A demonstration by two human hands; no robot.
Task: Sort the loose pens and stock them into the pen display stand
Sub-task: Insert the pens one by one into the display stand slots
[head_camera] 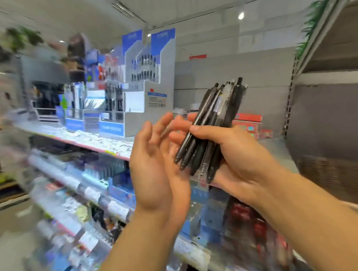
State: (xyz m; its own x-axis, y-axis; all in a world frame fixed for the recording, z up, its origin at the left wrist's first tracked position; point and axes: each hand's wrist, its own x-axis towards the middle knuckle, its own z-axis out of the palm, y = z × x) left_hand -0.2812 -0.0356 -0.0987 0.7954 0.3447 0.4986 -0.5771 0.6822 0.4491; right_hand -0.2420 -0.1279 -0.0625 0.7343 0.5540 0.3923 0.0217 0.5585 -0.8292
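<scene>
Here, right of centre in the frame, the right hand (231, 153) grips a bundle of black click pens (212, 124), thumb curled across the barrels, tips pointing down-left and clickers up. The left hand (154, 162) is spread, palm turned toward the bundle, its fingers just beside the pen tips. Behind, centre-left, a grey tiered pen display stand (150, 108) with blue headers stands on a shelf (97, 141), rows of pens in its slots.

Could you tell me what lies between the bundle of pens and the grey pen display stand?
Nothing: the head view shows only open air above the shelf between bundle of pens and display stand.
</scene>
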